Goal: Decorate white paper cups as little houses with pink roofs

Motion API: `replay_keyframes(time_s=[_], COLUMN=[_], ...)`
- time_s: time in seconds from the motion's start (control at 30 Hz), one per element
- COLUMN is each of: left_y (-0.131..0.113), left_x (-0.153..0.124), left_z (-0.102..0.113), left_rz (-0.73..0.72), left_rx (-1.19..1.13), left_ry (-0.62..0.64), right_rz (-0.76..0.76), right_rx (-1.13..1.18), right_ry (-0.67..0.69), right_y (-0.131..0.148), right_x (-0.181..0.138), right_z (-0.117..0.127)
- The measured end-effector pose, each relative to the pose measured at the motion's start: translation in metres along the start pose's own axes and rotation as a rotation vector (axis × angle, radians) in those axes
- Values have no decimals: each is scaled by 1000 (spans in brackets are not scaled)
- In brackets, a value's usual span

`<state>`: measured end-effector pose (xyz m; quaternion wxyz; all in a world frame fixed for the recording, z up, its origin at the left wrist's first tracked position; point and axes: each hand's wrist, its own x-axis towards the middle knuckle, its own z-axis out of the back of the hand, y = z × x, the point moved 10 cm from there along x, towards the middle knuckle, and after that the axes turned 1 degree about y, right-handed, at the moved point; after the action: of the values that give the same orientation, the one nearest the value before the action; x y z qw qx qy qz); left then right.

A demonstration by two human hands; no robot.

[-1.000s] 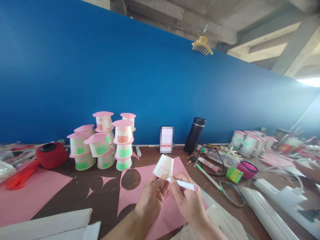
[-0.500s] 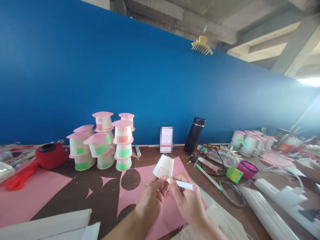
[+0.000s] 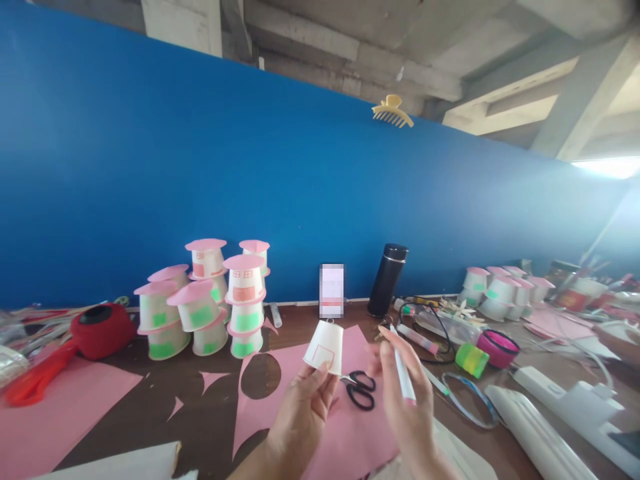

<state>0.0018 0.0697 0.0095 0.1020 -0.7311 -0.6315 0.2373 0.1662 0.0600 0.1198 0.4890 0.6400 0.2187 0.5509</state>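
Left fingers (image 3: 316,379) pinch one white cup (image 3: 327,337), lower centre; right fingers (image 3: 388,358), half curled, hold one marker (image 3: 403,375), perhaps loosely; one pair of scissors (image 3: 354,385) lies between.

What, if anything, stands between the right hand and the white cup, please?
Nothing visible stands between the right hand and the white cup; the scissors lie lower, on the pink paper.

It looked like a craft workshop. Scissors (image 3: 354,384), pink paper (image 3: 350,440) and paper cups (image 3: 247,321) crowded the desk (image 3: 140,413), beside a blue partition (image 3: 300,167) under concrete beams (image 3: 310,40).
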Motion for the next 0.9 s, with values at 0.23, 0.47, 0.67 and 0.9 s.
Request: replay_keyframes(time_s=[0.23,0.47,0.67,0.9], left_y=[14,40,53,43], left_x=[-15,-15,-19,-23], left_z=[-18,-11,6,-1], left_rz=[56,142,215,165], left_rx=[3,26,12,19], left_ry=[0,4,-150,-168], right_rz=[-460,-506,-457,-434], right_rx=[392,566,467,436], right_ry=[183,203,89,68], right_y=[-61,-59,-63,-64], right_x=[-8,-13,-5,-1], right_z=[-36,-49,-39,-33])
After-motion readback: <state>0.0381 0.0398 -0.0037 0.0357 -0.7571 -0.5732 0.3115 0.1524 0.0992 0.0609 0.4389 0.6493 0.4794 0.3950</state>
